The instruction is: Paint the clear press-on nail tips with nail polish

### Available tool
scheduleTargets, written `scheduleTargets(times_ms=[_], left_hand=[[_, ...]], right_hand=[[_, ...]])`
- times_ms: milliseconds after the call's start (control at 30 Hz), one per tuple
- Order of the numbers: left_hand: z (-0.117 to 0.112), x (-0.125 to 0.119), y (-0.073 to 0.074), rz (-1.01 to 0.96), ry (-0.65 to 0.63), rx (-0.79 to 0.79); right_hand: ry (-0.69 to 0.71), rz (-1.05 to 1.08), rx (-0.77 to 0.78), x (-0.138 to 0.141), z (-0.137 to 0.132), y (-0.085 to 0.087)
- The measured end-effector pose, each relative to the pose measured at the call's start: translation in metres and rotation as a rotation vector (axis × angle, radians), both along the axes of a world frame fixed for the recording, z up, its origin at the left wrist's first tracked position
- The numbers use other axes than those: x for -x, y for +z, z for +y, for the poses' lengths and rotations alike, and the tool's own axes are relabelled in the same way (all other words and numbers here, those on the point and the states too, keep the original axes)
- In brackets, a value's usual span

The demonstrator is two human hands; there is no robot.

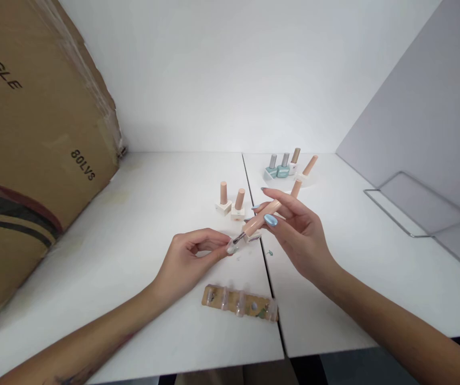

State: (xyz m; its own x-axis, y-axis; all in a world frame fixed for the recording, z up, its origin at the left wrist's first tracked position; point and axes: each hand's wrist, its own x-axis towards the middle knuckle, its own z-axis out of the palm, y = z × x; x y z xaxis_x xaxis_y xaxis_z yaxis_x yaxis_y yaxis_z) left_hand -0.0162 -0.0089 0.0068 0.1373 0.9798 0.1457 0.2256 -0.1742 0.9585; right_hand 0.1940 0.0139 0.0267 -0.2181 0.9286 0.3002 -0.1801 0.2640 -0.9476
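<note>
Above the tan card of nail tips [238, 302], the right hand [300, 240] narrowly pinches a peach cylindrical polish-brush cap [262, 215], its bristles touching a clear plastic nail tip [231, 247] pinched by the left hand [188, 262].

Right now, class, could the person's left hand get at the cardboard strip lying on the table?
Probably yes: nothing lies between the left hand and the cardboard strip, which sits close by on the table, though the hand pinches a nail tip and would likely need to set it down first.
</note>
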Motion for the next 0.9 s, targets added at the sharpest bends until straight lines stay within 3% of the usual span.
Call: scheduleTargets(times_ms=[367,667,900], left_hand=[[-0.0006,-0.0005,0.0027,-0.003,-0.016,-0.005],[0.0012,0.0001,0.0009,-0.012,-0.008,0.011],[0.0008,-0.0010,0.0021,-0.014,-0.025,-0.005]], right_hand=[[0.062,0.031,0.019,0.0041,-0.0028,-0.0014],[-0.088,0.069,0.012,0.0032,0.0018,-0.0015],[0.045,0.156,-0.049,0.0091,-0.0017,-0.0041]])
